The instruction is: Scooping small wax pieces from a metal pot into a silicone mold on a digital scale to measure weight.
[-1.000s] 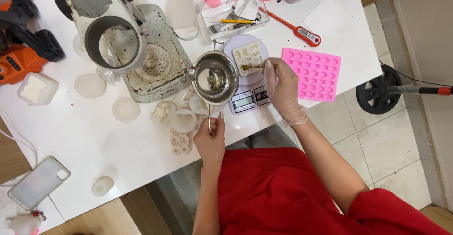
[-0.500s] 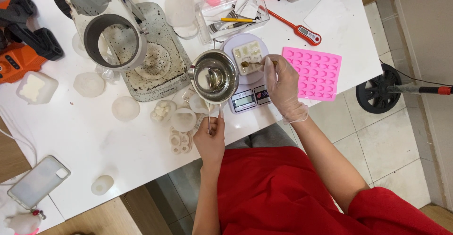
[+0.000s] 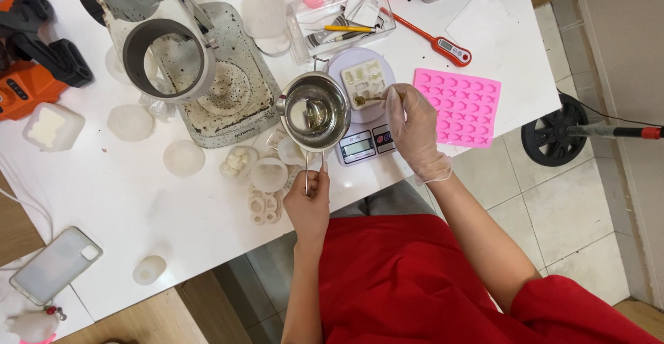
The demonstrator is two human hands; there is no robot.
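Observation:
My left hand (image 3: 309, 199) grips the thin handle of a small metal melting pot (image 3: 315, 112), held level above the white table's front part. My right hand (image 3: 413, 131), in a clear glove, holds a small spoon (image 3: 368, 99) whose tip rests over a white silicone mould (image 3: 364, 78). That mould sits on the round plate of a digital kitchen scale (image 3: 361, 145). The pot hangs just left of the scale, with a little clear liquid inside.
A pink silicone mould (image 3: 467, 105) lies right of the scale, a red probe thermometer (image 3: 443, 43) behind it. A metal-ringed appliance (image 3: 166, 53) and stained tray (image 3: 232, 88) stand at the back left. Several pale wax discs, a phone (image 3: 55, 264) and an orange tool (image 3: 24, 88) lie leftwards.
The pot has stayed beside the scale. My right hand has shifted the spoon slightly over the white mould.

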